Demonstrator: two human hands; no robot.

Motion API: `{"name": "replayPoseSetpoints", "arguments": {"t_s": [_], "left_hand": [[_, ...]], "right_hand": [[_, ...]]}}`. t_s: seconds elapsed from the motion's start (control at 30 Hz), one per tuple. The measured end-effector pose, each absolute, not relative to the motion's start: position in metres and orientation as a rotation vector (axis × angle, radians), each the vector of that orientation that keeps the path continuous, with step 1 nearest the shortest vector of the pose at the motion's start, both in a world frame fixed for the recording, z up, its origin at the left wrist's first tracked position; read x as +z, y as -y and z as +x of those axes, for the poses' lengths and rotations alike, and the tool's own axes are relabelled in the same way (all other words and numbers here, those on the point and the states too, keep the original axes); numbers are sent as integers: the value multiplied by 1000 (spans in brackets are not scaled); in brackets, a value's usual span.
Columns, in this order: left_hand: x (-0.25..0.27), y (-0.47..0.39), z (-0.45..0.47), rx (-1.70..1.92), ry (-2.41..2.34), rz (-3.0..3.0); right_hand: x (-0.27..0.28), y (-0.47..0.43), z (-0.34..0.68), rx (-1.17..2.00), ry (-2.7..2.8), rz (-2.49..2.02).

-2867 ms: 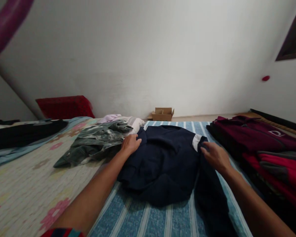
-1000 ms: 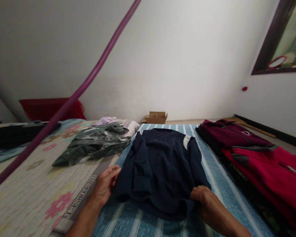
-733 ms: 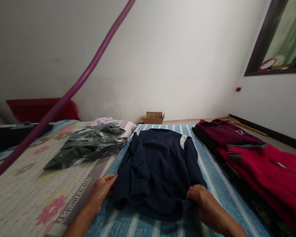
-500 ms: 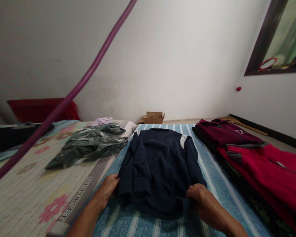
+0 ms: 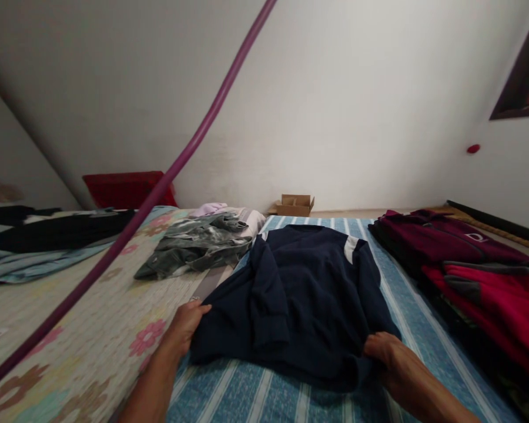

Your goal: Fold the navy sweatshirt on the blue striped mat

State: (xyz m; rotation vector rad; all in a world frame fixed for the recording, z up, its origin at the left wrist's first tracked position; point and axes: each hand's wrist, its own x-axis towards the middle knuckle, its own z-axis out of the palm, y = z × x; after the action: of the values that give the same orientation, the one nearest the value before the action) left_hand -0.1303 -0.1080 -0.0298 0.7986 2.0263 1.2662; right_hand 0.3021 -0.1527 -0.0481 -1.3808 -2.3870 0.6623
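A navy blue sweatshirt (image 5: 317, 294) with white shoulder patches lies spread on a blue striped sheet (image 5: 264, 393), its collar away from me. My left hand (image 5: 188, 320) pinches the lower left edge and pulls it out sideways. At the lower right edge, my right hand (image 5: 385, 352) is closed on the hem beside the right sleeve. The left sleeve lies folded over the front of the sweatshirt, its cuff towards me.
To the left, crumpled grey-green clothing (image 5: 198, 244) rests on a floral mattress cover (image 5: 114, 311). Folded maroon (image 5: 441, 238) and red garments (image 5: 506, 294) are stacked on the right. A cardboard box (image 5: 295, 204) stands by the wall. A purple hose (image 5: 194, 141) crosses the foreground diagonally.
The left lower edge of the sweatshirt has been drawn outward to the left by my left hand, so the hem is wider. My view has turned left. Both hands keep their hold.
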Motion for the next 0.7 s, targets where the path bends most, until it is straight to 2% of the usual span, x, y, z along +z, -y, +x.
{"name": "replayPoseSetpoints", "arguments": {"t_s": [0.17,0.27,0.43,0.5,0.7], "left_hand": [[-33,108,-131,1125,-2019,958],[-31,110,-130,1107,-2041,1042],[-30,113,-126,1059,-1999,1048],[-28,112,-125,1024,-2064,1100],[-24,106,-122,859,-2313,1364]], "right_hand": [[-34,159,304,770,2384,-1336],[-28,158,315,919,2147,-1326],[-46,136,347,603,1690,-1780],[-57,123,355,586,1643,-1952],[-76,101,339,985,1324,-1916]]}}
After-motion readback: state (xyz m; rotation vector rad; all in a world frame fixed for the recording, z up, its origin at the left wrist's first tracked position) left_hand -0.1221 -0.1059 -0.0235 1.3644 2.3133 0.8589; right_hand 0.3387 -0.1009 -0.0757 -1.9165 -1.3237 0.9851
